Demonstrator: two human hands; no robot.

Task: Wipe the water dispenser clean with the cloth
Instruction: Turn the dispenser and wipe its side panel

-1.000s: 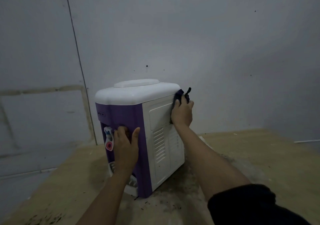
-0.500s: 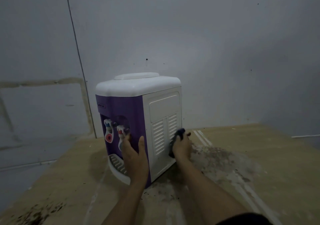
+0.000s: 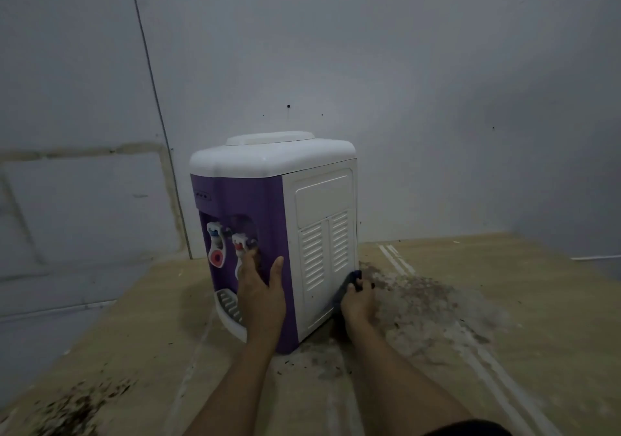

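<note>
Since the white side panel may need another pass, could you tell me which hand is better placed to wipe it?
The right hand: it already holds the dark cloth against the water dispenser's lower rear edge. The left hand is braced on the purple front.

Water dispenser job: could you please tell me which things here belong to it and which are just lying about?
Part of the job:
water dispenser
dark cloth
right hand, pressing the cloth to the vented side panel
left hand, steadying the purple front

Lying about:
dark debris on the surface
</note>
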